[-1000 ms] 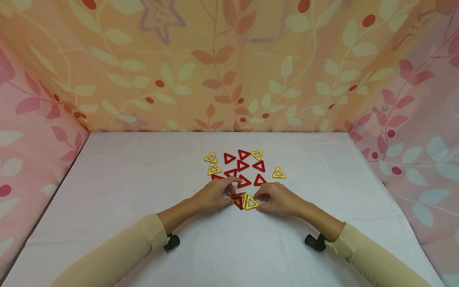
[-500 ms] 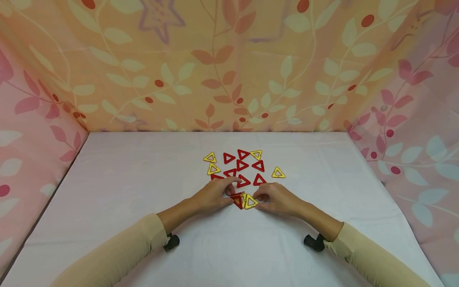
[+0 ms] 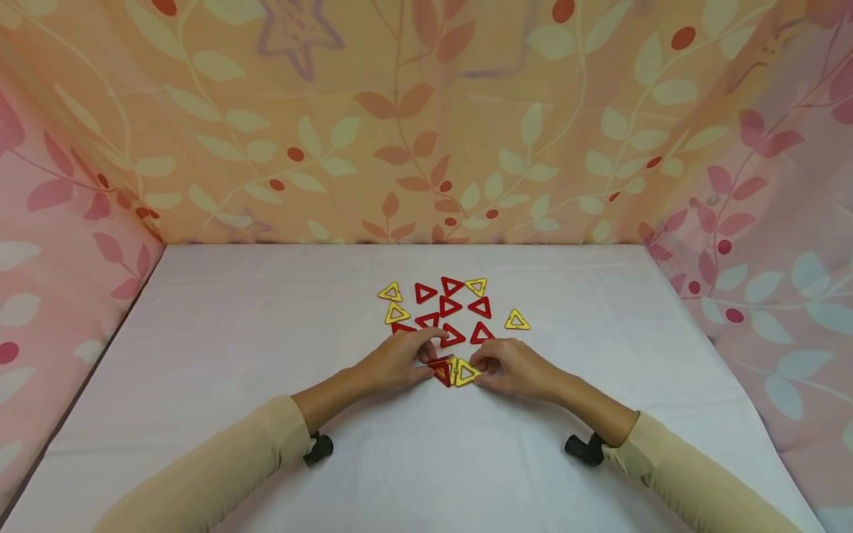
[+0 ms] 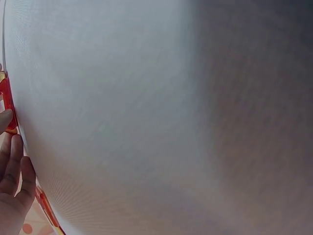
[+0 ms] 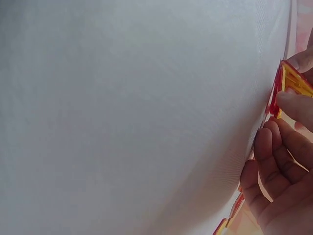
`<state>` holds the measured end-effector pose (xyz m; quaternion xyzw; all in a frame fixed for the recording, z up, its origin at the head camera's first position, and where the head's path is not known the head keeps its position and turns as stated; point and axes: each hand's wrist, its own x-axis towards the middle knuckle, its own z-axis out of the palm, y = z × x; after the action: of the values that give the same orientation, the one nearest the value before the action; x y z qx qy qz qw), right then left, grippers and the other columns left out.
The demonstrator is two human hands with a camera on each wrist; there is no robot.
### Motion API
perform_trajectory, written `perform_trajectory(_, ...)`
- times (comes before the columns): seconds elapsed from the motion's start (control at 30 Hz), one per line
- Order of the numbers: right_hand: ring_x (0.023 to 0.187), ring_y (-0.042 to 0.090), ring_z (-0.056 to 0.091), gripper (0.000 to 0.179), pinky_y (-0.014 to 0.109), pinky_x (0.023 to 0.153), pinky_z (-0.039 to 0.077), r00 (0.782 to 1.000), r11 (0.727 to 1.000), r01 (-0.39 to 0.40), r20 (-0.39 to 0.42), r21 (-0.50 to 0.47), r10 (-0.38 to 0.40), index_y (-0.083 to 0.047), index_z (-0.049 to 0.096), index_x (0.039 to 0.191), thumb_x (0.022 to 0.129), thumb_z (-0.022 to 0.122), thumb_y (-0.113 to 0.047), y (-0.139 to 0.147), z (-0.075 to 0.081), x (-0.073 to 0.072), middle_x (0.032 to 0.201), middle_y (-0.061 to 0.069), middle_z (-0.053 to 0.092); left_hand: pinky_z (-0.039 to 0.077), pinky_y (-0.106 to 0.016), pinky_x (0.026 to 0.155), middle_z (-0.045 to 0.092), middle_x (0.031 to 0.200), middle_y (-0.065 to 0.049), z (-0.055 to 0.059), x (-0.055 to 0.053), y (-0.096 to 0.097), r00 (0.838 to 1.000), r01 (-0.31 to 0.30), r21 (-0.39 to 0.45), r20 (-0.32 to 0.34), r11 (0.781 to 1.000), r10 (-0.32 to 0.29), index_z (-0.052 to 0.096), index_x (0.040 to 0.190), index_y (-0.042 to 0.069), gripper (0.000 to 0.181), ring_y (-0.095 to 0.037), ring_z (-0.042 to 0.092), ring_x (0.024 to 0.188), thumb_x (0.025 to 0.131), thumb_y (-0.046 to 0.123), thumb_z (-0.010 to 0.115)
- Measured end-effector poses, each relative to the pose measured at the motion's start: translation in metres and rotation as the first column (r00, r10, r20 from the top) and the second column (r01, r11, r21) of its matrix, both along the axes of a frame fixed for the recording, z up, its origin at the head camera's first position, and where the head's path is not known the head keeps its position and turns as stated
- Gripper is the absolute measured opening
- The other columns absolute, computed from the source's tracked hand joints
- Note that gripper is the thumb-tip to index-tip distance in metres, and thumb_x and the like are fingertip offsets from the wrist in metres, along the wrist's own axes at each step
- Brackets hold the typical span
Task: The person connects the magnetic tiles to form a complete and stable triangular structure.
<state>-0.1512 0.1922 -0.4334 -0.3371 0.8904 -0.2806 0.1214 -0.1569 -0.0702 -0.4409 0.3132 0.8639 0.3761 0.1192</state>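
In the head view, red and yellow triangular magnetic tiles stand joined in a small cluster at the front of the pile. My left hand (image 3: 400, 361) holds the red triangular magnetic tile (image 3: 446, 378) on its left side, thumb at the lower corner and fingers curved behind. From the right, my right hand (image 3: 518, 369) pinches the outer corner of the yellow triangular magnetic tile (image 3: 460, 378) between thumb and fingers. At the left wrist view's edge, fingertips touch a red tile (image 4: 9, 105). The right wrist view shows a thumb against a tilted yellow tile (image 5: 294, 78) with red edging beside it.
Behind the hands several loose red tiles (image 3: 450, 278) and yellow tiles (image 3: 388, 320) lie flat on the white tablecloth (image 3: 266, 311). A single yellow tile (image 3: 517, 327) lies apart on the right. Patterned fabric (image 3: 426, 148) encloses the table at the back and sides.
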Motion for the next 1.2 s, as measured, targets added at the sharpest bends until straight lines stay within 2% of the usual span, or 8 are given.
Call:
perform_trajectory(0.37, 0.08, 0.006, 0.06, 0.023, 0.025, 0.074, 0.054, 0.997, 0.999, 0.005, 0.073, -0.036, -0.002, -0.008, 0.073, 0.109, 0.088, 0.077, -0.016, 0.0, 0.003, -0.001, 0.096, -0.007, 0.07, 0.053, -0.023, 0.083, 0.064, 0.095, 0.005, 0.0, 0.0, 0.0, 1.0, -0.002, -0.002, 0.005, 1.0, 0.002, 0.054, 0.138, 0.008, 0.058, -0.01, 0.059, 0.089, 0.085, 0.008, 0.078)
perform_trajectory(0.53, 0.084, 0.006, 0.062, 0.025, 0.026, 0.077, 0.054, 0.998, 0.997, -0.02, 0.063, -0.076, 0.025, -0.006, 0.073, 0.112, 0.088, 0.076, -0.013, -0.001, 0.006, -0.002, 0.101, -0.003, 0.073, 0.053, -0.024, 0.083, 0.065, 0.095, 0.004, 0.001, 0.001, 0.0, 1.0, 0.001, 0.0, 0.006, 1.0, -0.001, 0.054, 0.138, 0.007, 0.058, -0.012, 0.06, 0.09, 0.085, 0.007, 0.078)
perform_trajectory(0.73, 0.083, 0.005, 0.063, 0.026, 0.026, 0.077, 0.054, 0.998, 0.994, -0.027, 0.056, -0.106, 0.033, -0.005, 0.073, 0.111, 0.087, 0.078, -0.014, -0.004, 0.008, -0.003, 0.098, -0.004, 0.073, 0.053, -0.026, 0.084, 0.065, 0.095, 0.002, 0.001, 0.001, 0.0, 1.0, 0.007, 0.004, 0.023, 1.0, -0.007, 0.053, 0.139, 0.007, 0.059, -0.014, 0.061, 0.091, 0.086, 0.007, 0.078)
perform_trajectory(1.2, 0.084, 0.006, 0.063, 0.023, 0.026, 0.075, 0.054, 0.998, 0.995, -0.021, 0.062, -0.097, 0.027, -0.009, 0.075, 0.11, 0.088, 0.077, -0.017, -0.016, 0.011, -0.006, 0.098, -0.007, 0.074, 0.053, -0.024, 0.084, 0.065, 0.094, 0.005, 0.002, 0.002, 0.0, 1.0, -0.002, -0.009, 0.019, 1.0, 0.002, 0.054, 0.139, 0.009, 0.059, -0.013, 0.061, 0.09, 0.085, 0.008, 0.078)
